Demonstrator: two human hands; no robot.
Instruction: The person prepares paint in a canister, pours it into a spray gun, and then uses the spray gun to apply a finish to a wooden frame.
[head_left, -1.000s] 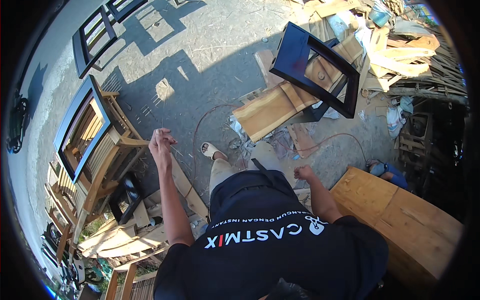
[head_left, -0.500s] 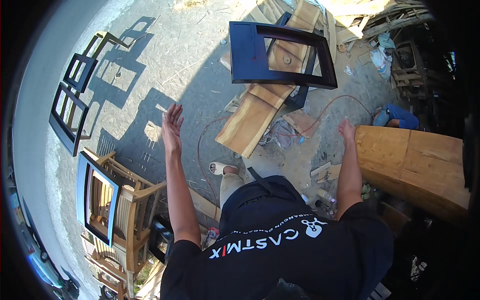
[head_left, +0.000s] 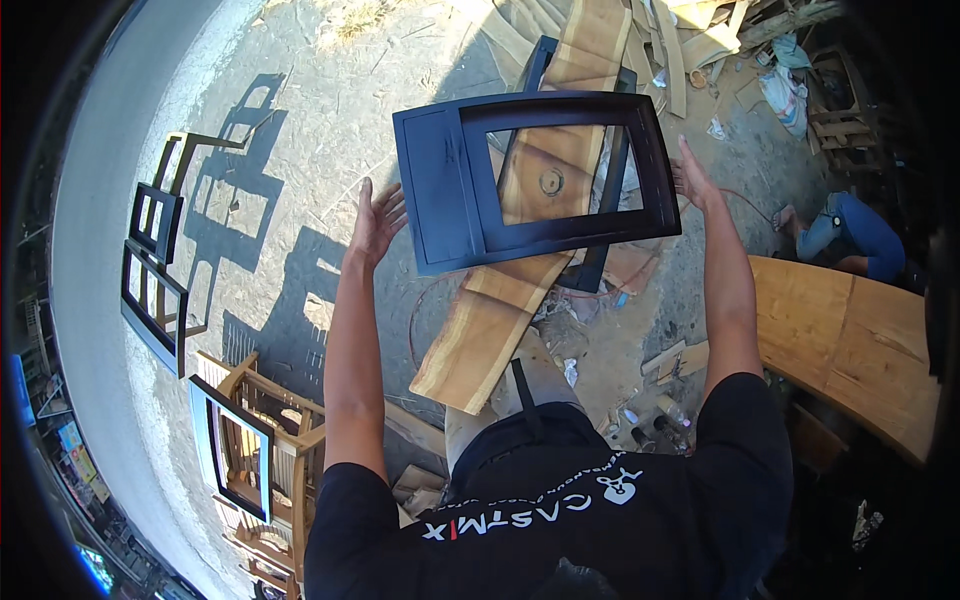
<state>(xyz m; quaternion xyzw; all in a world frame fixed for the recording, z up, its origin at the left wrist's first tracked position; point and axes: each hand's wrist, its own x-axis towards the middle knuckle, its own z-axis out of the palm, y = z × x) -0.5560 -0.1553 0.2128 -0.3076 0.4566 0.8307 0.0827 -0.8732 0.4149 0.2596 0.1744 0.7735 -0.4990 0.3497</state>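
A dark, nearly black wooden frame (head_left: pixel 437 190), with a solid panel on its left and a rectangular opening on its right, rests in front of me over a brown wooden plank (head_left: pixel 480 330). Just off the frame's left end is my left hand (head_left: pixel 378 222), fingers spread and holding nothing. My right hand (head_left: pixel 695 180) is at the frame's right end with its fingers stretched out. Whether those fingertips touch the edge I cannot tell. Through the opening shows the plank, with a round knot in it. Another dark frame (head_left: pixel 590 272) lies partly hidden underneath.
To the right stands a wooden cabinet or tabletop (head_left: pixel 840 330), with a seated person (head_left: pixel 860 235) behind it. Dark frames (head_left: pixel 155 310) and wooden chairs (head_left: pixel 290 440) stand at the left. Scrap boards (head_left: pixel 670 60) lie at the back. Bottles (head_left: pixel 670 420) are near my right side.
I have come closer to the dark frame, which now appears lower and nearer. My hands have moved from well short of it to its two ends.
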